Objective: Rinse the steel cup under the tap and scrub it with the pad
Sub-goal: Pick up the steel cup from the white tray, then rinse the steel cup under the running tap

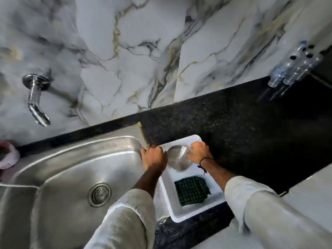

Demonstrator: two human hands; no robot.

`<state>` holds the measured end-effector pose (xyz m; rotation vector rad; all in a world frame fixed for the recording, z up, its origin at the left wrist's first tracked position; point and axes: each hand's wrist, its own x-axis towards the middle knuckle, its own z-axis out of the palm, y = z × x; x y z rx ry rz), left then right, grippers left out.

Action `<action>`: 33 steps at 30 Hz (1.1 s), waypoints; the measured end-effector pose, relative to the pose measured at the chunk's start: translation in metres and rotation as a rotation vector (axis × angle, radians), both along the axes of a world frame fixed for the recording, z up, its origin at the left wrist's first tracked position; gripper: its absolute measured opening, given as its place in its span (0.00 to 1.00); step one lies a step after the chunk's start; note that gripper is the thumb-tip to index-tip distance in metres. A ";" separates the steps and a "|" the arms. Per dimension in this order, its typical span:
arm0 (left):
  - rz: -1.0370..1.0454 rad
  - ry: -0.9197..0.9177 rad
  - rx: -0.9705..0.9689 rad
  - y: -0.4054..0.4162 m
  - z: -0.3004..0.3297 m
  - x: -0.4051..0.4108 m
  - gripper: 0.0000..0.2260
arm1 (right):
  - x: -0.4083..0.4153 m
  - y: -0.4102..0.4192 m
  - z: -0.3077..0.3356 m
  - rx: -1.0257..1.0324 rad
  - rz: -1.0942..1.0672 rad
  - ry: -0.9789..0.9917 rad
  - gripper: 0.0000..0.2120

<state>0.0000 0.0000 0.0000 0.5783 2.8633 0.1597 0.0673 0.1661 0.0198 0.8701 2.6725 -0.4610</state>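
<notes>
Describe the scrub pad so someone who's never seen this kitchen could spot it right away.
Start at the steel sink; just right of it, a white plastic tray sits on the black counter. The scrub pad lies flat in the tray's near end. It is dark green with a checkered weave, unlike the shiny round steel cup beyond it.

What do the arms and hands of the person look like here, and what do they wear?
Both arms wear loose, pale off-white sleeves pushed up, leaving the forearms bare. The right hand has a thin black thread band tied at the wrist, with a short loose end hanging. The left hand shows no ring, glove or band.
</notes>
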 end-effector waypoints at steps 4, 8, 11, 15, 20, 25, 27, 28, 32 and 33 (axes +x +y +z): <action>0.009 -0.018 -0.127 0.015 -0.015 0.011 0.17 | 0.002 0.007 -0.017 -0.009 -0.065 0.021 0.17; 0.059 -0.060 -0.087 0.023 -0.018 0.013 0.14 | 0.005 0.015 -0.030 -0.077 -0.084 0.058 0.25; 0.144 -0.088 0.023 0.018 -0.010 0.012 0.12 | 0.009 0.020 -0.024 -0.192 -0.204 0.109 0.17; 0.233 -0.015 0.136 -0.015 0.013 -0.001 0.12 | 0.002 0.008 -0.004 -0.563 -0.446 0.274 0.14; 0.283 0.103 0.185 -0.088 0.053 -0.030 0.12 | -0.038 -0.062 0.015 -1.272 -0.711 0.214 0.22; 0.345 0.165 0.151 -0.174 0.080 -0.062 0.13 | -0.077 -0.171 0.013 -1.795 -0.713 0.154 0.27; 0.354 0.151 0.130 -0.207 0.087 -0.070 0.14 | -0.089 -0.205 0.011 -1.966 -0.663 0.070 0.32; 0.352 0.126 0.126 -0.224 0.090 -0.075 0.14 | -0.094 -0.221 0.008 -2.054 -0.652 0.021 0.35; 0.365 0.002 0.125 -0.276 0.112 -0.098 0.19 | -0.110 -0.268 -0.008 -2.319 -0.595 -0.092 0.40; 0.418 0.013 0.168 -0.285 0.120 -0.107 0.23 | -0.114 -0.278 -0.011 -2.354 -0.588 -0.094 0.40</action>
